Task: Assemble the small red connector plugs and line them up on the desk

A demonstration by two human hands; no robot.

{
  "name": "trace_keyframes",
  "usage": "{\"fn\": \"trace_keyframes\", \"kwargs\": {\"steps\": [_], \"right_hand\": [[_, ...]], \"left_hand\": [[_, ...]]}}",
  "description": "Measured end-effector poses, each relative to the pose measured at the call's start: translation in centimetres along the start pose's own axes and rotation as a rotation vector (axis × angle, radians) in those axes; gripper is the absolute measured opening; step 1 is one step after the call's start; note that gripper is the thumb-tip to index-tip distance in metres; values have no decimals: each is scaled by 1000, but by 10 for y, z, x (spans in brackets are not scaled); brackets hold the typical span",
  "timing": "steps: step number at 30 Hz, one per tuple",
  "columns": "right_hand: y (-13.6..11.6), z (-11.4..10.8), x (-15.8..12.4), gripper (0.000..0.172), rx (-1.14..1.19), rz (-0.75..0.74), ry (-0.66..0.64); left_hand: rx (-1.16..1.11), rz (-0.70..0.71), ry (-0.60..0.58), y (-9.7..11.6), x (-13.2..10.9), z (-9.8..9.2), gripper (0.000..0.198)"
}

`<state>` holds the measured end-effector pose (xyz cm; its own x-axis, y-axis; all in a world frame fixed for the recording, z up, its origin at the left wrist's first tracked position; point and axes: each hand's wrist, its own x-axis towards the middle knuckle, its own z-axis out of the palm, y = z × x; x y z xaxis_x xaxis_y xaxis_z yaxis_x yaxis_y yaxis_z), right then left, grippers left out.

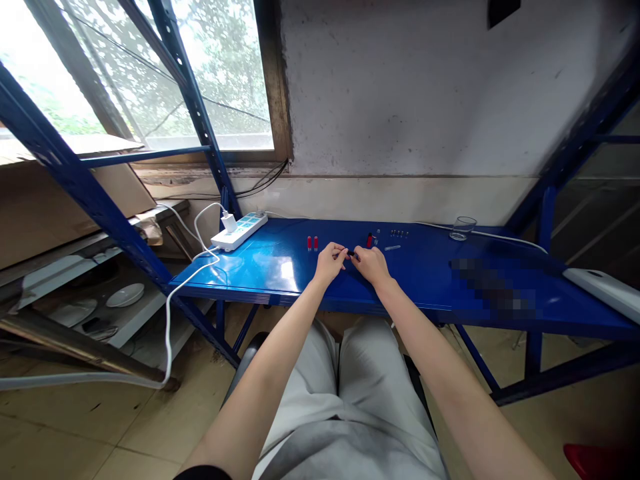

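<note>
Over the middle of the blue table [265, 267], my left hand [331, 261] and my right hand [371, 265] are close together, fingers pinched. Between their fingertips is a small dark piece [351, 254], too small to name. Both hands seem to grip it, one from each side. Just beyond my right hand stands a small red and black piece [369, 239], with a little clear piece [378, 233] beside it. Two small red pieces with pale ends [313, 243] are side by side to the left of my hands.
A white power strip [239, 231] with a plugged-in white adapter lies at the table's left end. Several tiny metallic pieces [399, 233] and a thin clear stick [393, 248] lie right of my hands. A drinking glass [463, 228] stands farther right, near a blurred dark patch.
</note>
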<state>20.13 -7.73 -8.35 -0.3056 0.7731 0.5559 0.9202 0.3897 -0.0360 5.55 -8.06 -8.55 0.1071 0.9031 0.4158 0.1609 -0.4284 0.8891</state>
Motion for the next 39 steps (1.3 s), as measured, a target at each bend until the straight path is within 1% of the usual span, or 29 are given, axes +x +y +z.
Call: {"fn": "trace_keyframes", "kwargs": {"steps": [3, 5, 8, 10, 12, 15, 17, 21, 23, 26, 28, 31, 39], "right_hand": [[-1, -1, 0, 16, 8, 43, -5], [-1, -2, 0, 15, 40, 90, 0], [-1, -3, 0, 20, 109, 155, 21], [-1, -3, 0, 22, 144, 174, 28], [0, -3, -1, 22, 162, 178, 28], [0, -3, -1, 22, 175, 168, 25], [0, -3, -1, 22, 183, 165, 18], [-1, -4, -1, 21, 181, 163, 3], [-1, -4, -1, 21, 167, 164, -3], [-1, -4, 0, 20, 146, 167, -8], [-2, -5, 0, 20, 141, 167, -9], [-3, -6, 0, 20, 148, 169, -19], [-4, -9, 0, 19, 147, 180, -41]], "left_hand": [[71, 56, -30, 4, 6, -1, 16], [172, 109, -53, 11, 18, -5, 13], [372, 187, -80, 28, 49, -14, 8], [536, 189, -103, 42, 73, -23, 5], [656, 187, -151, 54, 93, -31, 6], [825, 166, -210, 60, 111, -39, 13], [911, 143, -271, 57, 113, -42, 15], [1090, 128, -379, 47, 107, -45, 15], [1171, 124, -419, 46, 103, -46, 16], [1252, 110, -470, 48, 100, -47, 24], [1293, 108, -477, 48, 100, -48, 30], [1334, 109, -470, 46, 102, -50, 33], [1343, 97, -472, 36, 104, -57, 29]]}}
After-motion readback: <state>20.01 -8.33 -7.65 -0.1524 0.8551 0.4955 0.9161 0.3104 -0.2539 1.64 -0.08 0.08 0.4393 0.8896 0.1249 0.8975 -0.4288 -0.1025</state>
